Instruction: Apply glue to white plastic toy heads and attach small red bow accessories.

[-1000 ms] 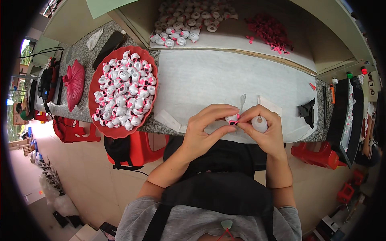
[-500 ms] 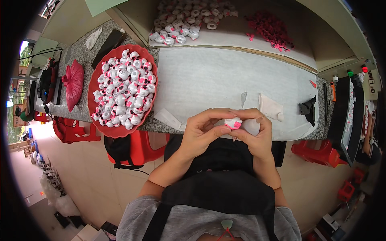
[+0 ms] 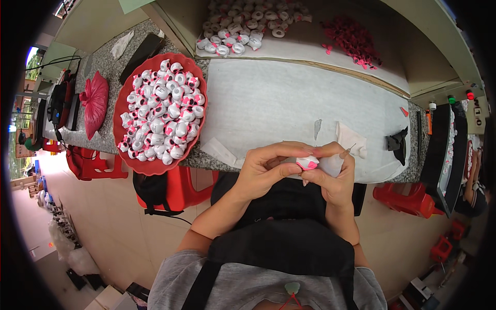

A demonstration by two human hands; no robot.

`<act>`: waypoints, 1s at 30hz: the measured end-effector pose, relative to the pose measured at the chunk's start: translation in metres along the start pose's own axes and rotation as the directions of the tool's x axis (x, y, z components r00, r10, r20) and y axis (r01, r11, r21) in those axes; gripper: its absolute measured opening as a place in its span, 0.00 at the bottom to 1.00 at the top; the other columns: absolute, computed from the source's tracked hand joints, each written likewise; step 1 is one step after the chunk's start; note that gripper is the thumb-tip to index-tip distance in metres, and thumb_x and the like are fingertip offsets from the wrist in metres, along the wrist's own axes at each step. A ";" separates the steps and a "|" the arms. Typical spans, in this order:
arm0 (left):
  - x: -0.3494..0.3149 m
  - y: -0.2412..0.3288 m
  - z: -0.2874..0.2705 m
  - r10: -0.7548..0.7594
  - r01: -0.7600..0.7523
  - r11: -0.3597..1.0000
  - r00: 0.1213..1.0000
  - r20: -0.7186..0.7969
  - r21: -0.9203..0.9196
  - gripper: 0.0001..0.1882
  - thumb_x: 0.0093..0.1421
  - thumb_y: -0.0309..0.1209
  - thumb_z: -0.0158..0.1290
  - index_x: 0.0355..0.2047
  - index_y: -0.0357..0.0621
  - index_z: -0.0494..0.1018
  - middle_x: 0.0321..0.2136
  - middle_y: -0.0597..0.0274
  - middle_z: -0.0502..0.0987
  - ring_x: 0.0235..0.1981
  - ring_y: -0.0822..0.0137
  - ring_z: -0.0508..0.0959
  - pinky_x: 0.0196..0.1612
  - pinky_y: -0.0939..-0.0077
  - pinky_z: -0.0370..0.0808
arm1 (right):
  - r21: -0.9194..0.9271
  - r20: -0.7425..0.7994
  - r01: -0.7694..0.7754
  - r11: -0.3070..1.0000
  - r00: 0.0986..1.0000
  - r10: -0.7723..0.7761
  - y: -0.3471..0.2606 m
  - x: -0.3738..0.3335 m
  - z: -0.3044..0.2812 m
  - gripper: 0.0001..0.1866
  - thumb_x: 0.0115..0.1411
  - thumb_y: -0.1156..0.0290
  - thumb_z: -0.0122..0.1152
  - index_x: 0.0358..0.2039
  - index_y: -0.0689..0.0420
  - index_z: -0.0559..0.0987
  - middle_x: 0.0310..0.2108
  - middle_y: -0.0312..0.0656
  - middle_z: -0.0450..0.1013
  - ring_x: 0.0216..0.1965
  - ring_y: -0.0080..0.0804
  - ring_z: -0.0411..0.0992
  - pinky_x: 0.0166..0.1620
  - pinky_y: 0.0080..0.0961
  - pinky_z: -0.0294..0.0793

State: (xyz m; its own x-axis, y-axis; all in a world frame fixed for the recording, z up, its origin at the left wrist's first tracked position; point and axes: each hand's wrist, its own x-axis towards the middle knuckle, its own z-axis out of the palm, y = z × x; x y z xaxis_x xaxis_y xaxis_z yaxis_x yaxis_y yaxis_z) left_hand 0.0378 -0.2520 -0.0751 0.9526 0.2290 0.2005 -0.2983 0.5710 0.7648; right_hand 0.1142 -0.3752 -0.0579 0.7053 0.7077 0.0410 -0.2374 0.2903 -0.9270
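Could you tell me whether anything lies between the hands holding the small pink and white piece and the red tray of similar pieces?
Nothing visible does: between the piece and the red tray lies only white mat.

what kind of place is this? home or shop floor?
Probably a small hand-assembly workshop. A red tray heaped with identical white-and-pink pieces, a second pile on the shelf behind and loose pink parts all point to batch work. Both hands hold one piece.

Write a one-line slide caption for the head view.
Both hands, left hand and right hand, pinch a small pink-and-white piece beside a red tray of similar pieces.
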 end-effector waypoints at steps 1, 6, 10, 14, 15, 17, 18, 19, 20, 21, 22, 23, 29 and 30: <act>0.000 0.001 0.000 0.009 -0.009 1.000 1.000 0.003 0.024 0.13 0.48 0.18 0.47 0.37 0.33 0.67 0.38 0.50 0.68 0.41 0.65 0.68 0.44 0.75 0.65 | -0.006 0.003 -0.007 1.000 1.000 0.007 0.000 0.000 0.000 0.12 0.41 0.81 0.59 0.29 0.64 0.70 0.20 0.39 0.68 0.20 0.20 0.66 0.21 0.13 0.65; -0.004 0.000 0.001 -0.018 0.026 0.996 0.996 -0.083 0.089 0.14 0.48 0.17 0.46 0.38 0.33 0.66 0.39 0.51 0.68 0.41 0.66 0.68 0.45 0.76 0.64 | -0.027 -0.003 -0.046 0.999 0.999 0.046 -0.002 0.001 0.003 0.12 0.43 0.81 0.57 0.31 0.65 0.70 0.21 0.39 0.68 0.19 0.19 0.66 0.21 0.12 0.65; -0.003 -0.003 0.003 0.038 -0.026 0.990 0.995 -0.090 0.137 0.14 0.48 0.17 0.46 0.38 0.33 0.66 0.38 0.52 0.68 0.39 0.67 0.68 0.41 0.77 0.66 | -0.044 -0.011 -0.019 0.999 1.000 0.018 0.002 0.000 0.001 0.12 0.43 0.82 0.55 0.32 0.65 0.69 0.21 0.39 0.68 0.20 0.18 0.66 0.21 0.12 0.65; -0.005 -0.004 0.007 0.041 -0.031 0.995 0.994 -0.098 0.097 0.14 0.48 0.18 0.46 0.38 0.33 0.66 0.39 0.51 0.68 0.37 0.68 0.69 0.36 0.79 0.69 | 0.007 -0.020 0.011 1.000 1.000 -0.011 0.004 -0.003 0.003 0.13 0.43 0.82 0.55 0.33 0.65 0.69 0.22 0.40 0.68 0.20 0.19 0.66 0.21 0.13 0.66; -0.004 -0.005 0.007 0.050 -0.040 0.993 0.994 -0.099 0.108 0.13 0.49 0.17 0.46 0.37 0.33 0.66 0.38 0.51 0.67 0.36 0.68 0.69 0.33 0.79 0.70 | 0.006 -0.023 0.012 1.000 1.000 -0.011 0.005 -0.002 0.003 0.13 0.43 0.82 0.55 0.33 0.65 0.69 0.22 0.40 0.68 0.20 0.19 0.66 0.21 0.13 0.66; -0.002 -0.005 0.007 0.060 -0.048 0.992 0.993 -0.097 0.118 0.13 0.49 0.17 0.45 0.37 0.33 0.66 0.38 0.51 0.67 0.35 0.69 0.69 0.31 0.80 0.71 | 0.012 -0.036 -0.005 1.000 0.999 0.005 0.004 0.000 0.003 0.12 0.44 0.82 0.54 0.32 0.65 0.69 0.22 0.40 0.68 0.20 0.19 0.66 0.21 0.13 0.66; -0.001 -0.004 0.009 0.025 -0.017 0.998 0.992 -0.124 0.066 0.13 0.49 0.17 0.45 0.37 0.33 0.66 0.38 0.51 0.67 0.34 0.68 0.69 0.31 0.80 0.71 | 0.012 -0.037 -0.006 1.000 0.999 0.006 0.004 0.001 0.003 0.12 0.44 0.82 0.54 0.32 0.65 0.69 0.22 0.40 0.68 0.20 0.19 0.66 0.21 0.13 0.66; -0.001 -0.004 0.010 -0.010 0.012 1.000 0.989 -0.149 0.015 0.12 0.49 0.17 0.45 0.36 0.33 0.66 0.38 0.51 0.67 0.34 0.68 0.69 0.30 0.80 0.71 | -0.008 -0.046 -0.020 1.000 0.999 0.019 0.003 0.002 0.002 0.13 0.42 0.83 0.53 0.32 0.66 0.68 0.22 0.43 0.68 0.19 0.23 0.66 0.20 0.16 0.66; 0.000 -0.005 0.009 -0.010 0.012 1.000 0.989 -0.149 0.016 0.12 0.49 0.17 0.45 0.36 0.33 0.66 0.38 0.51 0.67 0.34 0.68 0.69 0.30 0.80 0.71 | -0.026 -0.054 -0.034 0.999 0.998 0.033 0.003 0.003 0.002 0.13 0.41 0.83 0.52 0.31 0.67 0.67 0.21 0.47 0.68 0.17 0.27 0.67 0.19 0.18 0.67; -0.001 -0.006 0.008 0.017 -0.020 1.000 0.991 -0.129 -0.018 0.12 0.49 0.17 0.46 0.36 0.33 0.66 0.37 0.51 0.67 0.33 0.68 0.70 0.29 0.80 0.71 | -0.023 -0.049 -0.036 0.999 0.998 0.035 0.003 0.002 0.003 0.13 0.41 0.83 0.52 0.31 0.67 0.67 0.21 0.47 0.68 0.17 0.27 0.67 0.19 0.18 0.67; -0.002 -0.007 0.006 0.047 -0.053 0.997 0.993 -0.112 -0.050 0.12 0.49 0.18 0.46 0.36 0.32 0.66 0.37 0.50 0.67 0.33 0.68 0.70 0.29 0.80 0.71 | -0.001 -0.023 -0.036 0.999 0.999 0.036 0.003 0.002 0.004 0.12 0.42 0.83 0.53 0.31 0.66 0.68 0.22 0.44 0.68 0.18 0.24 0.67 0.20 0.16 0.66; -0.003 -0.009 0.004 0.052 -0.058 0.998 0.991 -0.121 -0.041 0.12 0.49 0.18 0.46 0.36 0.32 0.66 0.37 0.50 0.67 0.33 0.68 0.70 0.29 0.80 0.71 | 0.022 0.006 -0.036 0.999 0.999 0.036 0.003 0.002 0.005 0.12 0.43 0.83 0.54 0.31 0.66 0.69 0.22 0.42 0.68 0.20 0.20 0.66 0.21 0.14 0.66; -0.005 -0.009 0.005 -0.032 0.023 0.987 0.998 -0.052 -0.161 0.10 0.48 0.19 0.48 0.33 0.36 0.67 0.35 0.49 0.68 0.32 0.65 0.70 0.30 0.77 0.72 | 0.073 -0.025 -0.007 0.997 1.000 0.009 0.002 -0.006 0.004 0.12 0.41 0.85 0.53 0.30 0.66 0.69 0.22 0.46 0.68 0.19 0.25 0.67 0.19 0.17 0.67; -0.005 -0.007 0.006 -0.021 0.011 0.989 0.998 -0.066 -0.146 0.10 0.48 0.19 0.48 0.33 0.36 0.67 0.35 0.49 0.68 0.32 0.65 0.70 0.30 0.77 0.72 | 0.084 -0.004 -0.011 0.996 1.000 0.012 0.002 -0.006 0.003 0.12 0.41 0.85 0.53 0.30 0.66 0.69 0.22 0.46 0.68 0.19 0.25 0.67 0.19 0.17 0.67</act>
State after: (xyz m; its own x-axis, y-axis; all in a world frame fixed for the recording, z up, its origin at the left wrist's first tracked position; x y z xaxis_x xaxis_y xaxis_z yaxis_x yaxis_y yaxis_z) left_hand 0.0358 -0.2618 -0.0783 0.9525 0.2684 0.1436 -0.2932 0.6828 0.6692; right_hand 0.1078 -0.3766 -0.0584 0.7055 0.7081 0.0286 -0.3004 0.3353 -0.8929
